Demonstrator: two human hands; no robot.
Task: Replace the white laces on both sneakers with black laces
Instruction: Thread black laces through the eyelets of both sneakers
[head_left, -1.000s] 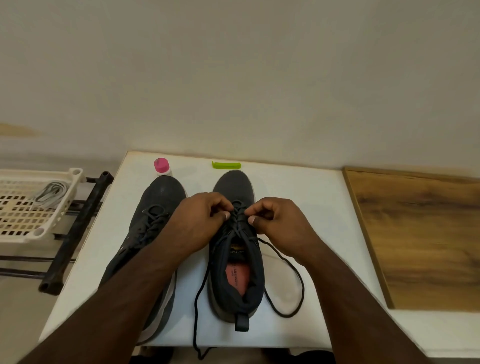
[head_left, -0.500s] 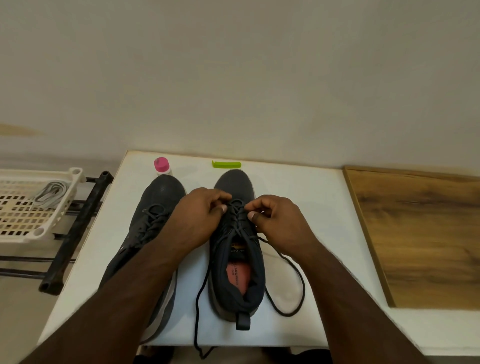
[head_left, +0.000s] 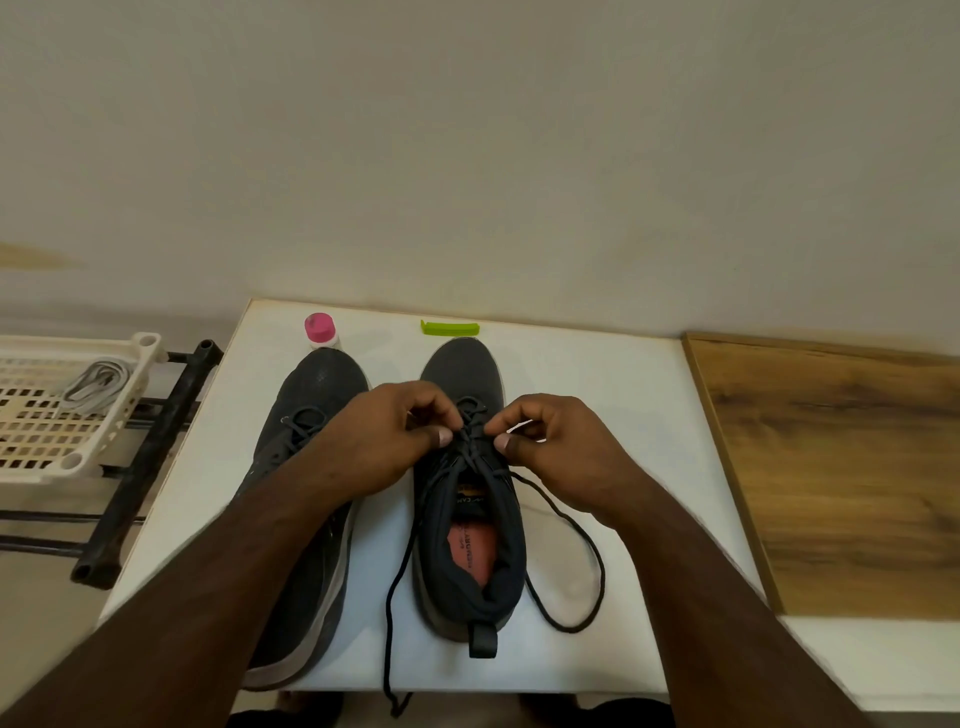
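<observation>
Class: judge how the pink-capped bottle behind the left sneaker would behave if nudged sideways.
The pink-capped bottle stands upright and looks small, so it is probably light and would tip easily. Its cap looks round, so once down it might roll across the smooth white table.

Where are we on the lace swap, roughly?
Done: white laces lie in the basket; the left sneaker carries a black lace. In hand: left hand and right hand pinch the black lace at the right sneaker's eyelets. Left: finish threading; its ends trail loose.
</observation>
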